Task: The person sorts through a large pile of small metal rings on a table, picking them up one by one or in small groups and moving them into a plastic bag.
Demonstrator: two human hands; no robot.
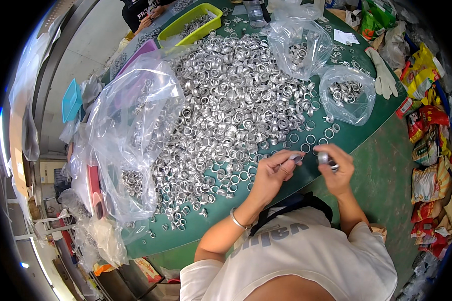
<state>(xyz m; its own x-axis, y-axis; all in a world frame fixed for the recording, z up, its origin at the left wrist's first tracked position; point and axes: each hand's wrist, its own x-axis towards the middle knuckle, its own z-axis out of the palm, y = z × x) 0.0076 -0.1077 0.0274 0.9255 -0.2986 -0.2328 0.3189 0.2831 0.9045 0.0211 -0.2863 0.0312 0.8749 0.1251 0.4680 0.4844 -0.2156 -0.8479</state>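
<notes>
My left hand (272, 173) and right hand (336, 168) each pinched a metal ring (296, 157), raised for inspection beside the ring heap (226, 110).

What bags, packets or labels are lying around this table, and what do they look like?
Large clear plastic bag: left side of the green table, crumpled, metal rings inside.
Two small clear bags: far right of the ring pile, rounded, holding rings.
White paper slip: far right on the table, rectangular.
Colourful snack packets: on the floor along the right, red, yellow and green.
</notes>
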